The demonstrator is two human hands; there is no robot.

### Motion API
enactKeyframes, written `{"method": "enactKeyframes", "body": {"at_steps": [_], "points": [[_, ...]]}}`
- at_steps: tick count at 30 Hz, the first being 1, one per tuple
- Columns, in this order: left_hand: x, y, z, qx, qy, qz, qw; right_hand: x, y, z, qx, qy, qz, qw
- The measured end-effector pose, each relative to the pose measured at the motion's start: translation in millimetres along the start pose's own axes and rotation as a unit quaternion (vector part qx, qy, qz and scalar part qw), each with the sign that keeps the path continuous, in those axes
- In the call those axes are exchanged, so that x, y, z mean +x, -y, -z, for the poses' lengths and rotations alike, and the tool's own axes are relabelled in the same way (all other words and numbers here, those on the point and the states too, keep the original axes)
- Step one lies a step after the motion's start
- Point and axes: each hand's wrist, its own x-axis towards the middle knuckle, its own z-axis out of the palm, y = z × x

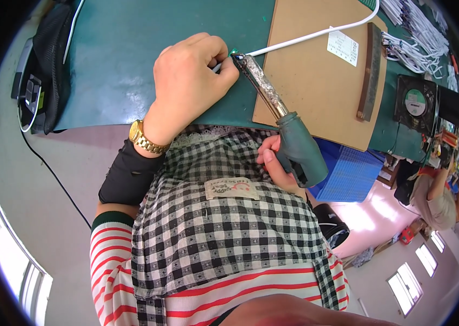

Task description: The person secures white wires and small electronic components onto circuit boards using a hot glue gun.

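Head view: my curled left hand (189, 73) pinches the slim, white, round cable (294, 41) above the green tabletop (115, 70), near its front edge; looks light, bendy, best held close behind its end. My right hand (278, 168), half hidden, wraps the dark-green-handled, metal-barrelled tool (301, 144), likely stiff, handle-grip only; free room leftward.

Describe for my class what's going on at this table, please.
The person's right hand holds a green-handled tool, like a soldering iron, its metal tip close to the left hand. That hand pinches a white cable, which runs over a brown cardboard sheet on the green table. Whether tip and cable touch is hard to tell.
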Motion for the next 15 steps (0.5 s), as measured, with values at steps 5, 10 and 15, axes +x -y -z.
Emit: {"method": "enactKeyframes", "body": {"at_steps": [5,10,15], "points": [[0,0,-2,-0.010,-0.014,-0.003,1.000,0,13,-1,0.001,-0.003,-0.068,0.998],[0,0,-3,-0.014,-0.026,-0.003,1.000,-6,14,4,0.074,-0.007,-0.090,0.993],[1,-1,-2,0.005,-0.017,-0.018,1.000,-4,17,8,0.135,-0.001,-0.120,0.984]]}}
